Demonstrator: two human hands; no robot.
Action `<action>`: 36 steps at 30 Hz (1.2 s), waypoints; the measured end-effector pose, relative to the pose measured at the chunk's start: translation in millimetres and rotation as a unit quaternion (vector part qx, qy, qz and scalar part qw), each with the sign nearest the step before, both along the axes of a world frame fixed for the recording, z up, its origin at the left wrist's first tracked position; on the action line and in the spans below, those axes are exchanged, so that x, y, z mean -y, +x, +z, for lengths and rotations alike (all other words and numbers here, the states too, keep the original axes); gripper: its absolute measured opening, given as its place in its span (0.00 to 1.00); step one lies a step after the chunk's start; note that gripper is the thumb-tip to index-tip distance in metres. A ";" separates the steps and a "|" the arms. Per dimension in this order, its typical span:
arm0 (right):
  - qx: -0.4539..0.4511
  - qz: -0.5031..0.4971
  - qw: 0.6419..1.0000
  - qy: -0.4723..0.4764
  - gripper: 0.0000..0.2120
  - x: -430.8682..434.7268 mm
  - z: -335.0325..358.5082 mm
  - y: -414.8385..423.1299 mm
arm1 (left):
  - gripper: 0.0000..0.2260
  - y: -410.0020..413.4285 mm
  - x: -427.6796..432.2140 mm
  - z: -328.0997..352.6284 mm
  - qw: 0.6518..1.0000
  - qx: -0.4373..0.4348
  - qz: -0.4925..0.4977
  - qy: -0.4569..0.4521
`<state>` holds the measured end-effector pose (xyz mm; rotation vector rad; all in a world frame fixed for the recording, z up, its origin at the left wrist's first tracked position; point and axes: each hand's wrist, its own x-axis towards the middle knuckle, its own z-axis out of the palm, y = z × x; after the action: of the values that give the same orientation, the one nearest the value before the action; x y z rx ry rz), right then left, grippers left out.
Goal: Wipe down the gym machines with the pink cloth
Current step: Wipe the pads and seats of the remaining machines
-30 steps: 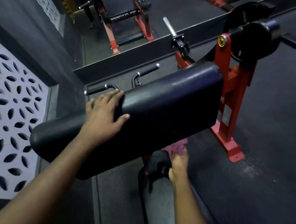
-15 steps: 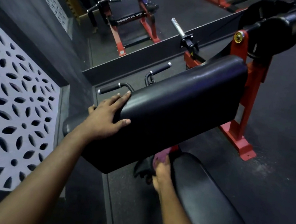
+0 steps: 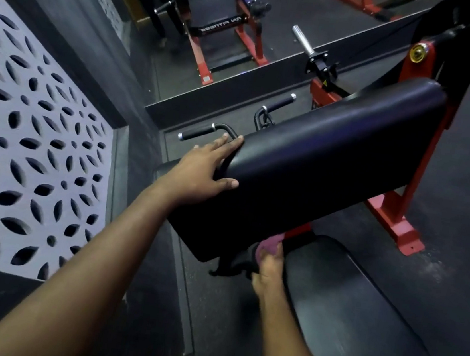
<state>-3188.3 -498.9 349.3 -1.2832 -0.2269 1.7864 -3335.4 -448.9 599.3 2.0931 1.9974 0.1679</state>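
Observation:
A red-framed gym machine carries a long black arm pad (image 3: 319,165) that slants up to the right, with a black seat (image 3: 352,318) below it. My left hand (image 3: 204,171) grips the pad's left end, thumb on its front face and fingers over the top edge. My right hand (image 3: 268,269) reaches under the pad's lower edge and holds the pink cloth (image 3: 270,243) against the red post between pad and seat. Most of the cloth is hidden by the pad and my fingers.
Two black handles (image 3: 203,135) stick out behind the pad. A red foot plate (image 3: 402,238) rests on the dark floor at the right. A wall mirror (image 3: 247,30) stands ahead, and a white perforated panel (image 3: 28,150) fills the left wall.
The view has shifted so the seat now shows under the pad. My right hand with the cloth has slid left under the pad. My left hand stays on the pad's left end.

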 end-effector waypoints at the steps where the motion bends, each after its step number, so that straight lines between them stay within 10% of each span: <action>1: 0.003 0.026 1.000 -0.003 0.11 6.9 2.4 -11.1 | 0.40 -4.8 8.4 0.7 1.000 -0.019 0.021 0.005; 12: -0.037 0.057 0.995 -0.077 0.29 43.4 28.3 -52.9 | 0.34 -39.9 60.0 -12.6 0.995 0.000 0.039 0.089; 20: 0.041 0.243 0.968 -0.038 0.13 80.8 47.1 -40.2 | 0.33 -45.1 69.2 -26.2 0.986 0.074 0.092 0.115; 27: 0.259 0.570 0.765 0.149 0.15 80.5 120.8 1.9 | 0.11 -51.6 167.0 -55.0 0.920 0.159 0.225 0.279; 33: 0.287 0.602 0.682 0.301 0.21 69.3 153.1 -16.4 | 0.26 -82.7 217.3 -76.9 0.961 0.239 0.100 -0.094; 36: 0.274 0.608 0.663 0.340 0.19 65.7 176.9 -25.9 | 0.28 -86.7 227.1 -79.4 0.968 0.185 0.112 -0.124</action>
<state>-3214.2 -564.6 526.2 -1.0410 -2.3260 1.8058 -3422.1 -676.0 519.8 1.5503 1.9056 0.3073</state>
